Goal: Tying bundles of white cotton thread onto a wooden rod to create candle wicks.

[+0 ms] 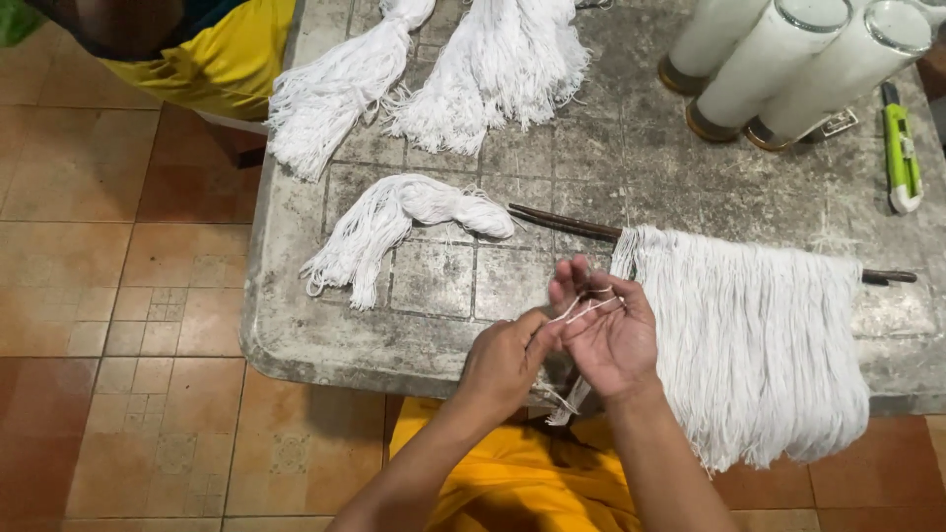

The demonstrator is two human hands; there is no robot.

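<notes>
**Head view: both hands working a white cord at the worktop's near edge**

Head camera looks down on a grey tiled worktop (434, 281), and I see both of the person's hands meeting just over its near edge. A thin white cord (581, 307) runs between them; its visible stretch lies roughly left to right, tilted up toward the right, with a loose tail hanging down below the wrists. My read of the left hand (505, 357): forearm coming up from the lower left, back of the hand to the camera, fingers pinched shut on the cord's lower end. The right hand (606, 330) is turned palm-up, its fingers (567, 281) half curled and spread, the cord lying across them; whether they grip it I cannot tell.

Just right of the hands, a dark stick (567, 224) lies along the worktop, long axis parallel to the near edge, with a fringe of white cords (754, 345) draped off it over that edge. A loose cord bundle (394, 222) lies toward the left edge. White spools (778, 64) and a green utility knife (899, 148) sit at the far right corner.
</notes>
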